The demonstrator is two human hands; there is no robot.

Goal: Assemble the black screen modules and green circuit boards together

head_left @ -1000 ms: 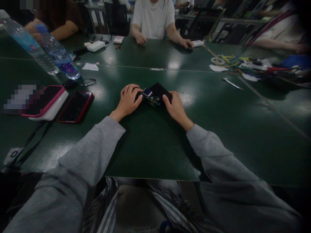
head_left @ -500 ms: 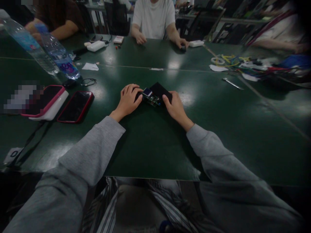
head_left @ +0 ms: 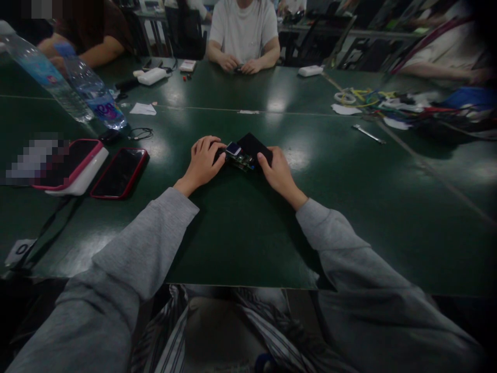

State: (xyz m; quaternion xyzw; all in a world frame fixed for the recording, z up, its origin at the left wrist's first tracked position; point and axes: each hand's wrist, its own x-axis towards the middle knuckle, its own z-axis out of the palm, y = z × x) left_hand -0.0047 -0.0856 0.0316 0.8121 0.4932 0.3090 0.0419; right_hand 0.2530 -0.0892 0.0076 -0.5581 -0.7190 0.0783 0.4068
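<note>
In front of me, a small green circuit board (head_left: 244, 162) carries a little screen (head_left: 233, 149) with a pale frame. My left hand (head_left: 204, 159) grips the board's left end, fingers curled over a dark part there. Thumb on top, my right hand (head_left: 278, 168) holds a flat black panel (head_left: 251, 144) by its right side. Panel and board lie close together or overlap; whether they are joined cannot be made out. Both hands are low over the green table (head_left: 240, 233).
Left of me are two phones, one red-edged (head_left: 120, 172) and one pink-edged (head_left: 70, 163), and two water bottles (head_left: 91, 85). A wrench (head_left: 368, 134) and tangled cables (head_left: 411, 103) lie to the right. Across the table sits a person in a white shirt (head_left: 243, 31).
My hands and the parts in them stay nearly the same, with a slight shift of view. The person opposite has brought both hands together around a small dark object.
</note>
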